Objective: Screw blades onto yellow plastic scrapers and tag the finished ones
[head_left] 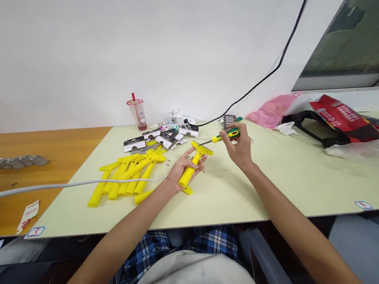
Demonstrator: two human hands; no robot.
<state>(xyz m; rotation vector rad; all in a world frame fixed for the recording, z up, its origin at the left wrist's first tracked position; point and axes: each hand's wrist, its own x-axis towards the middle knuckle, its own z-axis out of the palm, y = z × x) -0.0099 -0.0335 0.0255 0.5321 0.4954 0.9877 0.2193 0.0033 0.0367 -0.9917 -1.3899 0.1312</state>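
My left hand (182, 168) is closed around a yellow plastic scraper handle (190, 169), its wide T-shaped head pointing up and away from me. In my right hand (240, 149) is a screwdriver (225, 135) with a green and yellow grip. Its metal shaft points left and its tip meets the handle's head. Left of my left hand lies a pile of similar yellow handles (127, 175). Another yellow piece (144, 197) lies partly hidden under my left forearm and hand.
Black-and-white cards (166, 139) lie behind the pile, near a cup with a red straw (137, 114) and a power strip (174, 117). A black cable (255, 88) hangs down to it. On the right are a pink bag (272, 111) and a red package (345, 118).
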